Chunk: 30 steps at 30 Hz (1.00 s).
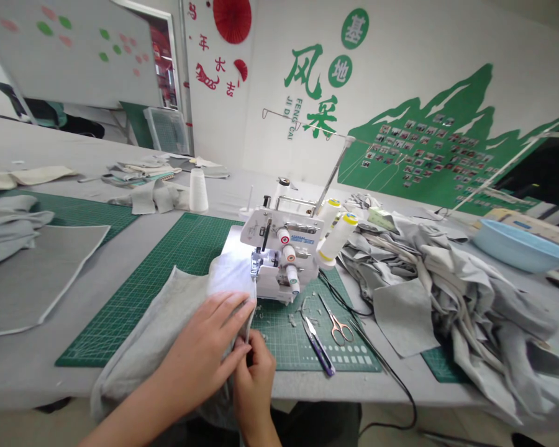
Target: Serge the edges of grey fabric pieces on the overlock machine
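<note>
I have the grey cloth (181, 298) at the sewing machine (284, 248), over the green mat (135, 298). My left hand (209, 341) presses it flat, thumb spread from the fingers; my right hand (256, 366) pinches its edge.

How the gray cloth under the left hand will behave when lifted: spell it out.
The gray cloth is likely floppy: it sags over the front edge of the table. It looks thin, so probably light for its size. Its far end may resist lifting, since it lies at the sewing machine.
</note>
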### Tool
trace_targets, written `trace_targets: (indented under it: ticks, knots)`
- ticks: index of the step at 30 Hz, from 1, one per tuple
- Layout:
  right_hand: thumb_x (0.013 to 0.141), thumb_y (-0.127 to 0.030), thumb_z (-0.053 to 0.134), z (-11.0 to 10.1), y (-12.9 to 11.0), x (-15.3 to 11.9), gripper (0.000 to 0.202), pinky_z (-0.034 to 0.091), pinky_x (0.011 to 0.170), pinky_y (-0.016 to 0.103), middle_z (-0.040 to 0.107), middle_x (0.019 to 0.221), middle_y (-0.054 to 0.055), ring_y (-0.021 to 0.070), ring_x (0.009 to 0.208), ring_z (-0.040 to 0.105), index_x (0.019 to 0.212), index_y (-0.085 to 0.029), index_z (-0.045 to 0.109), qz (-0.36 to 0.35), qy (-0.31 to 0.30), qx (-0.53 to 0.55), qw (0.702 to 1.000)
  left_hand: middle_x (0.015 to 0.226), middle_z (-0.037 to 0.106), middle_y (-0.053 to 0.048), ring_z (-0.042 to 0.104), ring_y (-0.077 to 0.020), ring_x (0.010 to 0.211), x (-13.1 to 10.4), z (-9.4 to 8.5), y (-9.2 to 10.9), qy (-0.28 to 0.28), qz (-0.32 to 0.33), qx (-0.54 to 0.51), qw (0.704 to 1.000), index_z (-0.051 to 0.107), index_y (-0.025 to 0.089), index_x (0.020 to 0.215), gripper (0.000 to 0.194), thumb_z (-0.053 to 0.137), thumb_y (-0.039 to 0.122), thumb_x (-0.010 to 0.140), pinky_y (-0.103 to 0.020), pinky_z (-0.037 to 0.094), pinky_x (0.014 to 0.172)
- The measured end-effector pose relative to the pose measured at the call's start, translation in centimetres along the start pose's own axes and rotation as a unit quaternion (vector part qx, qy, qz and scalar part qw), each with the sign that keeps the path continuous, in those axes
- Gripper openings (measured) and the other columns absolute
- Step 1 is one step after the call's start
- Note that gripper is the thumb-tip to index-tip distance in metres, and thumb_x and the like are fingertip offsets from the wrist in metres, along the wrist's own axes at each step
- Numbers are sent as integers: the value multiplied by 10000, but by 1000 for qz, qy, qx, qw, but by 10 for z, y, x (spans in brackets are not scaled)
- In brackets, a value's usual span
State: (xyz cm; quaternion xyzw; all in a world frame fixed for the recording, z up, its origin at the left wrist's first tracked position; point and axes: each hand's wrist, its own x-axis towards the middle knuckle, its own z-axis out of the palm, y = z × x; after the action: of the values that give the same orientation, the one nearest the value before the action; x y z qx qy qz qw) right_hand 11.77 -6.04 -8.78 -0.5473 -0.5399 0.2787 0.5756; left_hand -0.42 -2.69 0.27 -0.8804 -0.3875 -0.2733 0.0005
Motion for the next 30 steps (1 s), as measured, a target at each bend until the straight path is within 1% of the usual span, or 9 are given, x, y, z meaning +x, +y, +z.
trace_targets:
  ticks: [4,6,9,11,13,21,25,27,30]
  knots:
    - [918,-237,511,-1,-2,1,166,426,604,237,652,714,-5,162,644,575,803,-207,627,0,5,8,1000,1425,530,-111,482,-307,1308,1,1,0,-5,-6,-1,1000,512,199,1393,536,586,183,863,-495,442,1103]
    - [916,-236,528,-1,-4,1,129,446,631,241,664,750,0,165,671,592,860,-206,641,10,5,23,1000,1431,522,-111,474,-310,1313,1,1,0,-11,-6,-1,1000,500,201,1402,537,585,193,872,-504,441,1102]
    - [900,-255,579,0,-5,1,61,466,628,236,638,767,-7,159,674,591,912,-208,617,36,43,53,997,1438,511,-116,460,-314,1321,1,2,0,-18,-5,-1,1000,483,200,1415,544,588,201,881,-518,438,1101]
    - [890,-274,606,2,-4,0,71,464,597,231,602,731,-18,153,643,573,860,-210,598,46,77,63,994,1443,505,-116,454,-312,1328,0,1,0,-19,-5,-1,1000,469,201,1428,553,583,197,887,-520,431,1107]
    - [889,-286,616,2,-1,-2,107,469,598,236,598,711,-15,156,639,572,817,-207,607,46,88,62,993,1449,501,-114,451,-306,1333,0,0,-1,-20,-6,-3,1000,462,204,1438,560,580,195,891,-511,427,1115]
    - [911,-279,597,1,7,-7,139,491,628,241,654,718,3,162,656,613,835,-199,681,28,69,55,996,1442,515,-99,465,-294,1330,2,1,-1,-14,-15,-12,1000,481,218,1427,541,576,198,895,-475,436,1115]
    - [882,-263,614,1,5,-4,98,501,634,244,662,745,13,167,673,620,866,-193,680,37,75,72,994,1447,510,-103,458,-300,1335,2,3,-1,-17,-14,-12,1000,468,218,1439,544,578,218,906,-490,434,1116]
    - [863,-256,625,0,3,-3,77,495,623,239,651,751,10,162,669,608,872,-192,667,49,76,87,992,1455,503,-104,453,-303,1340,1,3,-1,-20,-13,-12,1000,463,221,1444,550,582,226,908,-495,434,1116]
    - [863,-271,626,-4,-2,-4,98,458,575,220,583,685,-20,140,612,542,801,-195,629,78,52,109,990,1467,494,-105,444,-306,1352,-2,4,-2,-18,-11,-9,1000,462,224,1448,555,583,223,906,-499,428,1122]
